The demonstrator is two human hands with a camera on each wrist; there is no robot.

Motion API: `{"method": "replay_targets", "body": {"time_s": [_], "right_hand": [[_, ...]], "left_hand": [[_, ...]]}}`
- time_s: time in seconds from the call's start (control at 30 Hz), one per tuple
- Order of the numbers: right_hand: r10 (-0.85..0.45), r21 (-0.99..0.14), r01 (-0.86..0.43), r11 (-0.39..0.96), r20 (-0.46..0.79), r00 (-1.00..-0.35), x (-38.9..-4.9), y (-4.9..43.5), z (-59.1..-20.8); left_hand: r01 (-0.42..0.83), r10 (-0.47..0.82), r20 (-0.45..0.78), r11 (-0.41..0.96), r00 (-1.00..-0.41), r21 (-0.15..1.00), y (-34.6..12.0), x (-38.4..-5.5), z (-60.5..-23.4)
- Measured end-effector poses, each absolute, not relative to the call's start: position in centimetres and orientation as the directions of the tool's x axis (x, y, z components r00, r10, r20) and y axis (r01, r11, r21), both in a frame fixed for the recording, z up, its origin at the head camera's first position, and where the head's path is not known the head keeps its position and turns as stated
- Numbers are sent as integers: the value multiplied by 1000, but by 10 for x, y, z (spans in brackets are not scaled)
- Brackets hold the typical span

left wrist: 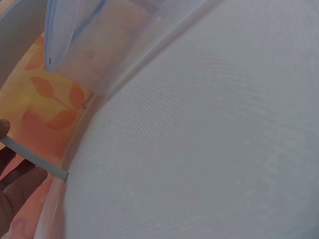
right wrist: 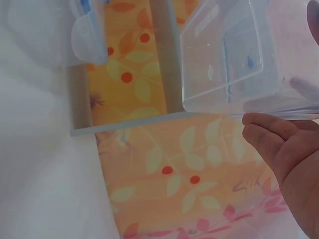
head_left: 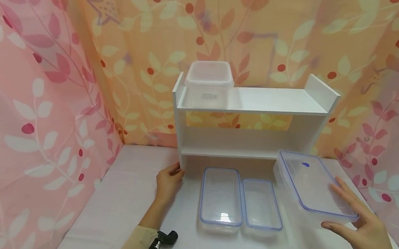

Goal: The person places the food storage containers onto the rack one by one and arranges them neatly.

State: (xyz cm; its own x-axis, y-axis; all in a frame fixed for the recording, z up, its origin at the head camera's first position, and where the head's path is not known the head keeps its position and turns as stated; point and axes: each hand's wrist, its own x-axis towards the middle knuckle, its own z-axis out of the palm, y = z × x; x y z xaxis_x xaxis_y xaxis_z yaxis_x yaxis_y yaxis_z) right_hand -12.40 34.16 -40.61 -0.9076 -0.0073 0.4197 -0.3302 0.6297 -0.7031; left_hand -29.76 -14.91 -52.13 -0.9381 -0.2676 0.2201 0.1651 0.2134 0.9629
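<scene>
My right hand (head_left: 369,233) holds a large clear food container (head_left: 318,184) with a blue-edged lid, its fingers on the lid and its thumb below. The container is tilted, raised off the table near the right end of a white two-tier shelf (head_left: 248,145). My left hand (head_left: 169,179) pinches the lower edge of the shelf's left side panel (left wrist: 35,158) between thumb and fingers. Two flatter containers with blue-edged lids, one larger (head_left: 223,197) and one smaller (head_left: 262,204), lie side by side on the table before the shelf.
A frosted container with a whitish lid (head_left: 209,85) stands at the left end of the shelf's top tier. The white-covered table (head_left: 104,215) is bordered by patterned curtains (head_left: 148,55) at the back and both sides.
</scene>
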Motion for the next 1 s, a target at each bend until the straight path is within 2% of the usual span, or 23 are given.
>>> {"method": "replay_targets", "body": {"time_s": [0.37,0.63,1.0], "right_hand": [[-24,-694,-371,617,456,-890,-129,326,-381],[-51,-702,-431,567,492,-869,-128,320,-372],[-60,-681,-461,569,524,-849,-132,319,-360]], "left_hand": [[154,-284,200,174,-938,973,-150,-299,-518],[147,-267,192,181,-944,972,-147,-296,-517],[128,-258,168,167,-951,978,-145,-297,-521]]}}
